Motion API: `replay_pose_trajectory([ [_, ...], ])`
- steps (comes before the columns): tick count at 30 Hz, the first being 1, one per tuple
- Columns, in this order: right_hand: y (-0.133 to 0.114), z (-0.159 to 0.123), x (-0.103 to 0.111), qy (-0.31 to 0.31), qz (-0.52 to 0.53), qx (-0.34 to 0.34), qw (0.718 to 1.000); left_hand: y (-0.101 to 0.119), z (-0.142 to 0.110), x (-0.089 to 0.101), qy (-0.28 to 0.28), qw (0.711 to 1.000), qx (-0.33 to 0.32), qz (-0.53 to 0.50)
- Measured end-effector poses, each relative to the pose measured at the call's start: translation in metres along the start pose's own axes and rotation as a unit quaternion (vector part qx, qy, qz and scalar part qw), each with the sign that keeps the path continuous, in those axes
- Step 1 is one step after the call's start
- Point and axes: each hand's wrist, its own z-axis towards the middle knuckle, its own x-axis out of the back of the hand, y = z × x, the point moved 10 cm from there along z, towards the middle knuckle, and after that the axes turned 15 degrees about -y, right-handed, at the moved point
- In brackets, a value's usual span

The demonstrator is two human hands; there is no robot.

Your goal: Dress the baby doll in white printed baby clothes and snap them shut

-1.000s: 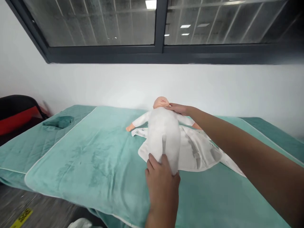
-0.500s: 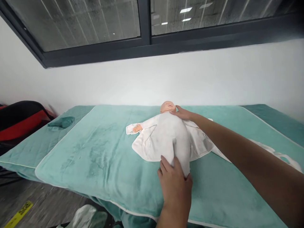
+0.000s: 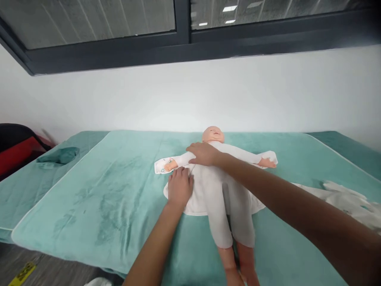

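Observation:
A baby doll [image 3: 226,198] in a white suit lies on its back on a teal blanket [image 3: 113,202], head toward the wall, arms spread, legs toward me. Under it lies an open white garment [image 3: 253,204]. My left hand [image 3: 179,186] rests palm down on the garment's left flap beside the doll's side, fingers together and flat. My right hand [image 3: 203,154] lies on the doll's left shoulder near the sleeve, fingers stretched. Neither hand grips anything that I can see.
The blanket covers a teal padded table [image 3: 18,190] against a white wall under a dark window. A folded teal cloth [image 3: 58,155] lies at the far left. Crumpled white clothing [image 3: 348,198] lies at the right. A red and black object [image 3: 13,145] stands beyond the table's left end.
The doll's legs have been lowered flat. My left hand let go of the feet and moved up to the garment's left flap. My right hand shifted from the neck to the shoulder.

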Motion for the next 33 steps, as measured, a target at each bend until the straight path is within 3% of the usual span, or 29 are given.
replay_pose_trajectory([
  [4,-0.011,0.036,-0.013,-0.070,0.002,0.003,0.998,-0.002,0.028,-0.011,0.000,0.998,0.001,0.066],
  [9,-0.004,0.053,-0.023,-0.143,0.030,-0.001,0.989,-0.017,0.044,-0.014,0.000,0.999,0.023,0.026],
  [14,0.024,0.014,0.009,-0.014,0.181,-0.021,0.983,-0.056,0.068,-0.010,-0.088,0.984,0.099,-0.122],
  [16,0.029,-0.002,0.015,0.006,0.238,-0.008,0.971,-0.068,0.073,-0.006,-0.113,0.953,0.083,-0.268],
  [20,0.027,-0.013,0.016,-0.007,0.272,0.005,0.962,-0.077,0.069,-0.006,-0.144,0.804,0.038,-0.576],
  [22,0.025,-0.013,0.016,-0.011,0.272,0.000,0.962,-0.076,0.064,-0.011,-0.160,0.735,0.039,-0.657],
  [24,0.027,-0.014,0.017,-0.008,0.260,-0.016,0.965,-0.073,0.060,-0.016,-0.172,0.696,0.051,-0.696],
  [27,0.035,-0.017,0.020,0.017,0.215,-0.050,0.975,-0.071,0.056,-0.019,-0.169,0.676,0.066,-0.714],
  [33,0.037,-0.012,0.017,0.059,0.071,-0.095,0.991,-0.064,0.055,-0.011,-0.131,0.694,0.055,-0.706],
])
